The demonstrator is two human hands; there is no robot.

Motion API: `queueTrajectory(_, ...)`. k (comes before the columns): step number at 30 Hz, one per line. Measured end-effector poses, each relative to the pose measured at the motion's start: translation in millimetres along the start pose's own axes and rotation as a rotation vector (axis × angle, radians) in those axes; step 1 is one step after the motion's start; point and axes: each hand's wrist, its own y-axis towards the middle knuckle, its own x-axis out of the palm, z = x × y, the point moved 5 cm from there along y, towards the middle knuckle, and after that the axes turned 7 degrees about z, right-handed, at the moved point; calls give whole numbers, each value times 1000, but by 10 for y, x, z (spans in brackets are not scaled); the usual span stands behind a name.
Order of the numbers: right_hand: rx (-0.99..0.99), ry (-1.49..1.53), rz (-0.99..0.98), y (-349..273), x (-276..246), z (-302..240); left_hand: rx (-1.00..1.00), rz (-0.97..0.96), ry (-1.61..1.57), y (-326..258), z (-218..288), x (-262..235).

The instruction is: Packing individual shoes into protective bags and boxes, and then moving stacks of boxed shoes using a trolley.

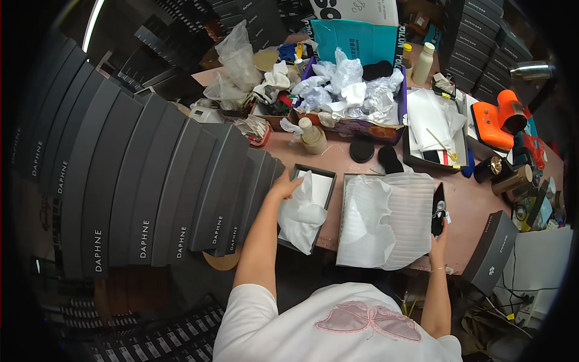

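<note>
Packing is the step in hand, judged from the layout. The left hand (283,187) rests at the edge of a small open black box (310,205) on the pink counter (470,211), fingers curled onto white tissue paper (301,214) that spills from the box over its near rim; the grip looks light and how tightly it is closed cannot be told. The right hand (438,238) is closed around the lower end of a slim black item (438,211) with a small metallic fitting, held upright just beside the right edge of a larger open box (386,220) lined with white foam wrap and tissue. A tall fan of stacked black box lids (151,193) stands at the left. An orange heat gun (500,123) lies well apart at the right.

In my judgement the next move calls for settling the tissue flat inside the small box, with the black item kept clear of the wrap.
</note>
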Motion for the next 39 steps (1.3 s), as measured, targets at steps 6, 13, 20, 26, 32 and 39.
queueTrajectory(6,178,427,-99,-110,-938,-1833,439,-52,-337,-616,879,-323)
queueTrajectory(13,643,627,-1112,-888,81,-2727,864,67,-225,-1302,1306,-424)
queueTrajectory(20,888,854,-1139,-1068,1206,-2388,1153,-315,-323,-2364,1396,-531)
queueTrajectory(26,1114,1176,-946,-1112,1219,-2089,354,281,-98,-1740,441,-529)
queueTrajectory(32,1268,1233,-1054,-1345,1061,-1934,123,253,-737,-1746,622,-273)
queueTrajectory(39,1191,1535,-1271,-1361,1011,-2163,638,174,-293,-1861,1467,-375)
